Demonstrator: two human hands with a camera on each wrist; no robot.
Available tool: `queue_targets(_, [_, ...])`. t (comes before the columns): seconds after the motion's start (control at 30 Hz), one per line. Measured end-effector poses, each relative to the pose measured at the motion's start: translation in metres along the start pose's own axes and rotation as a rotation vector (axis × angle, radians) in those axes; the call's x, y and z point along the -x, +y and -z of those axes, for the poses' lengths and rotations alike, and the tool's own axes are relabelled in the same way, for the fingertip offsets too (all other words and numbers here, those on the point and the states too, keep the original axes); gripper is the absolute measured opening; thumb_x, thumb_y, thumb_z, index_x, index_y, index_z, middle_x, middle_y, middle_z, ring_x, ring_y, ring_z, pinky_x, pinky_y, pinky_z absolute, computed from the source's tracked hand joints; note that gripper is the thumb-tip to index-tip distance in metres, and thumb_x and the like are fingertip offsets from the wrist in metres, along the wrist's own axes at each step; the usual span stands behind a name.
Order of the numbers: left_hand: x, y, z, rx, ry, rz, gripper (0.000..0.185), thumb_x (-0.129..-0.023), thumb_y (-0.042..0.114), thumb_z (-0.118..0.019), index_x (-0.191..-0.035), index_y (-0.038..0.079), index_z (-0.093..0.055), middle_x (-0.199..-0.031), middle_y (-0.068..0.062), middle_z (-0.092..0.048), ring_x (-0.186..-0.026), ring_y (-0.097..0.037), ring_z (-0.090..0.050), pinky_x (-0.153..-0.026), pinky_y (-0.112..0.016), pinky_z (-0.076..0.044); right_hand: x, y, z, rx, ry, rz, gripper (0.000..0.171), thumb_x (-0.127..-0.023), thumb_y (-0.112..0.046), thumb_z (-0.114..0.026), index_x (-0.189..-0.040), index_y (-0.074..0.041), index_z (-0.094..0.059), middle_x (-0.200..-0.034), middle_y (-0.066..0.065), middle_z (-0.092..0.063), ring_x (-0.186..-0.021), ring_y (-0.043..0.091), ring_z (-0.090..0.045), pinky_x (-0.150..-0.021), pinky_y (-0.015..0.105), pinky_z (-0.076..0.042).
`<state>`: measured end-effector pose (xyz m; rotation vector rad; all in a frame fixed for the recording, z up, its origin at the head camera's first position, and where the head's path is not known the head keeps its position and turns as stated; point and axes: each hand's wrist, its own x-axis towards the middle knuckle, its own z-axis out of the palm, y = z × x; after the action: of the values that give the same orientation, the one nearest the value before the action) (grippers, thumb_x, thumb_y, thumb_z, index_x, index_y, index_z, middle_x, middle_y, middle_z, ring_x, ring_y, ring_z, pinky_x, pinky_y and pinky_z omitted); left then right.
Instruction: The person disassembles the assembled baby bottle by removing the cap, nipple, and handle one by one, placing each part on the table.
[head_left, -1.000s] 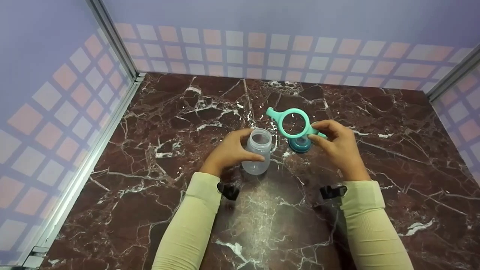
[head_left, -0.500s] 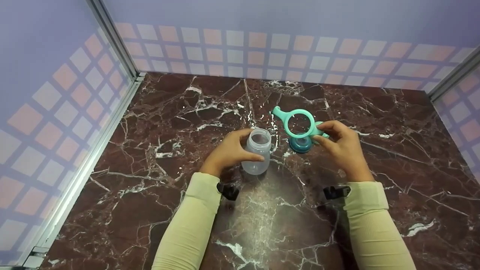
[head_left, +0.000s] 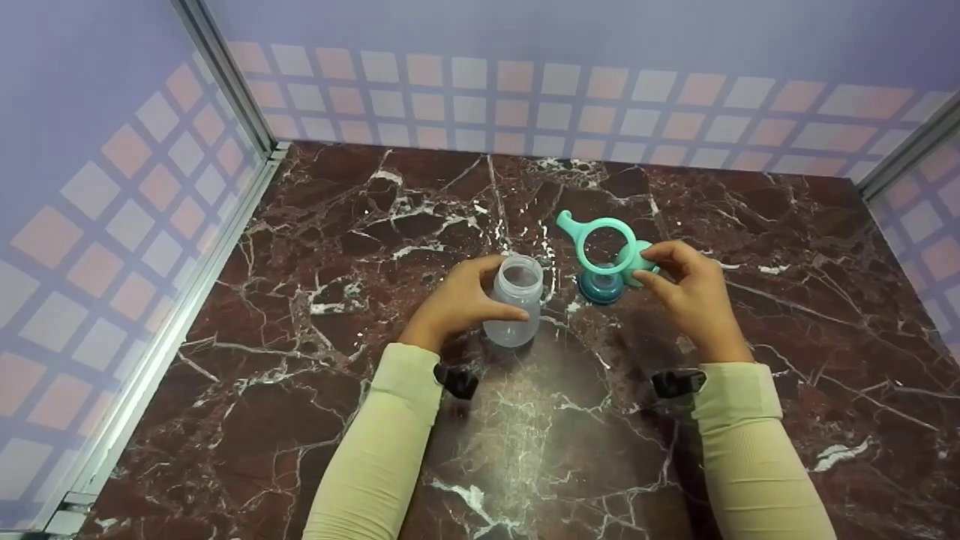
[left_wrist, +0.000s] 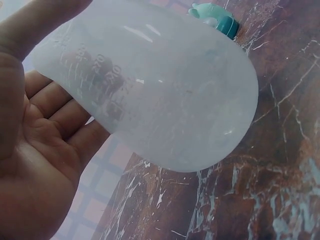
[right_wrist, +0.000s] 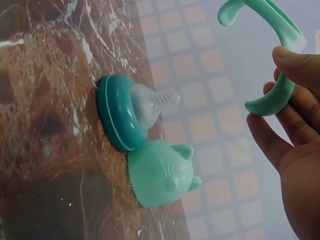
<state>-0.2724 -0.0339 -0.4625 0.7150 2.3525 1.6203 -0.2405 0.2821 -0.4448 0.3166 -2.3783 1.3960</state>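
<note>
My left hand (head_left: 461, 304) grips a clear baby bottle (head_left: 514, 330), with thumb and fingers round its side. The bottle is upright and its mouth has no lid; measuring marks show on it in the left wrist view. My right hand (head_left: 694, 296) pinches one arm of a mint-green bottle handle (head_left: 571, 226), a ring with a curved arm on each side, held up above the table. Below it a teal collar with a clear teat (right_wrist: 117, 112) stands on the table. Touching the collar, a mint cat-shaped cap (right_wrist: 162, 175) stands with its ears up.
The dark red marbled table (head_left: 375, 450) has white veins. Purple panels with pink and white squares (head_left: 465, 97) close it off at the back and both sides, and a metal rail (head_left: 187, 300) runs along the left edge.
My right hand has moved slightly right with the handle, so more of the cap and the teat shows. My left hand and the bottle have stayed in place.
</note>
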Motion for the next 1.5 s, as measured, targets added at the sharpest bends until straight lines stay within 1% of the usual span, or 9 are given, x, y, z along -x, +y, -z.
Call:
queue_targets(0.17, [0.001,0.0,0.0,0.021,0.0,-0.005,0.075,-0.061,0.03,-0.092,-0.129,0.02,-0.061,-0.116,0.004,-0.068,-0.106,-0.012,-0.062,-0.098,-0.035,-0.048,0.0,0.003,0.001,0.024,0.0,-0.017,0.026,-0.08,-0.004,-0.077,-0.102,0.004,-0.066,-0.099,0.005,-0.066,-0.095,0.0,-0.063,-0.087,0.012,-0.051])
queue_targets(0.3, [0.001,-0.001,0.0,0.037,-0.002,-0.005,0.074,-0.062,0.03,-0.092,-0.129,0.021,-0.061,-0.116,0.004,-0.068,-0.105,-0.012,-0.063,-0.097,-0.034,-0.049,0.0,0.004,0.004,0.043,-0.003,-0.04,0.025,-0.081,-0.003,-0.076,-0.103,0.005,-0.066,-0.099,0.005,-0.066,-0.098,0.006,-0.064,-0.088,0.014,-0.051])
queue_targets(0.4, [0.001,-0.002,0.001,0.042,-0.001,-0.008,0.074,-0.062,0.03,-0.092,-0.129,0.02,-0.061,-0.115,0.004,-0.068,-0.105,-0.012,-0.063,-0.097,-0.034,-0.049,0.002,0.006,0.006,0.061,-0.006,-0.055,0.024,-0.082,-0.004,-0.075,-0.103,0.003,-0.066,-0.101,0.008,-0.066,-0.099,0.008,-0.064,-0.089,0.015,-0.051])
queue_targets(0.63, [0.001,0.0,0.001,0.046,0.002,0.004,0.075,-0.062,0.029,-0.092,-0.129,0.02,-0.061,-0.117,0.003,-0.068,-0.107,-0.013,-0.063,-0.097,-0.035,-0.05,0.004,0.011,0.01,0.077,-0.007,-0.075,0.023,-0.083,-0.007,-0.075,-0.102,-0.001,-0.066,-0.104,0.008,-0.066,-0.1,0.008,-0.065,-0.088,0.013,-0.051])
queue_targets(0.73, [0.001,0.0,0.001,0.054,0.0,0.007,0.076,-0.061,0.029,-0.092,-0.13,0.019,-0.06,-0.117,0.002,-0.068,-0.107,-0.014,-0.064,-0.097,-0.036,-0.05,0.004,0.012,0.011,0.081,-0.015,-0.086,0.023,-0.083,-0.006,-0.075,-0.103,0.001,-0.065,-0.104,0.01,-0.066,-0.102,0.012,-0.065,-0.088,0.013,-0.05])
queue_targets(0.9, [0.001,0.0,0.001,0.035,0.011,0.006,0.076,-0.061,0.027,-0.092,-0.13,0.018,-0.06,-0.116,0.002,-0.068,-0.106,-0.014,-0.063,-0.098,-0.036,-0.049,0.004,0.015,0.013,0.123,-0.025,-0.116,0.024,-0.083,-0.008,-0.075,-0.104,0.0,-0.066,-0.108,0.012,-0.066,-0.105,0.02,-0.065,-0.089,0.017,-0.052])
queue_targets(1.0, [0.002,-0.001,0.001,0.033,0.018,0.008,0.077,-0.061,0.027,-0.093,-0.13,0.019,-0.06,-0.116,0.002,-0.068,-0.106,-0.014,-0.063,-0.098,-0.036,-0.049,0.005,0.019,0.013,0.129,-0.021,-0.125,0.024,-0.082,-0.007,-0.075,-0.103,-0.001,-0.066,-0.108,0.011,-0.066,-0.104,0.018,-0.065,-0.089,0.019,-0.053])
queue_targets(1.23, [0.002,-0.002,0.001,0.045,0.027,0.004,0.076,-0.059,0.03,-0.093,-0.128,0.019,-0.062,-0.114,0.002,-0.069,-0.104,-0.014,-0.064,-0.097,-0.035,-0.05,0.007,0.024,0.014,0.116,-0.005,-0.112,0.024,-0.081,-0.004,-0.076,-0.101,0.001,-0.065,-0.104,0.011,-0.066,-0.1,0.014,-0.064,-0.088,0.015,-0.051])
queue_targets(1.5, [0.002,-0.002,0.001,0.039,0.032,0.018,0.078,-0.058,0.03,-0.093,-0.128,0.017,-0.061,-0.114,0.002,-0.069,-0.105,-0.014,-0.065,-0.098,-0.035,-0.049,0.006,0.029,0.015,0.17,-0.001,-0.136,0.024,-0.083,0.001,-0.073,-0.104,0.007,-0.064,-0.106,0.017,-0.066,-0.094,0.005,-0.06,-0.084,0.013,-0.05])
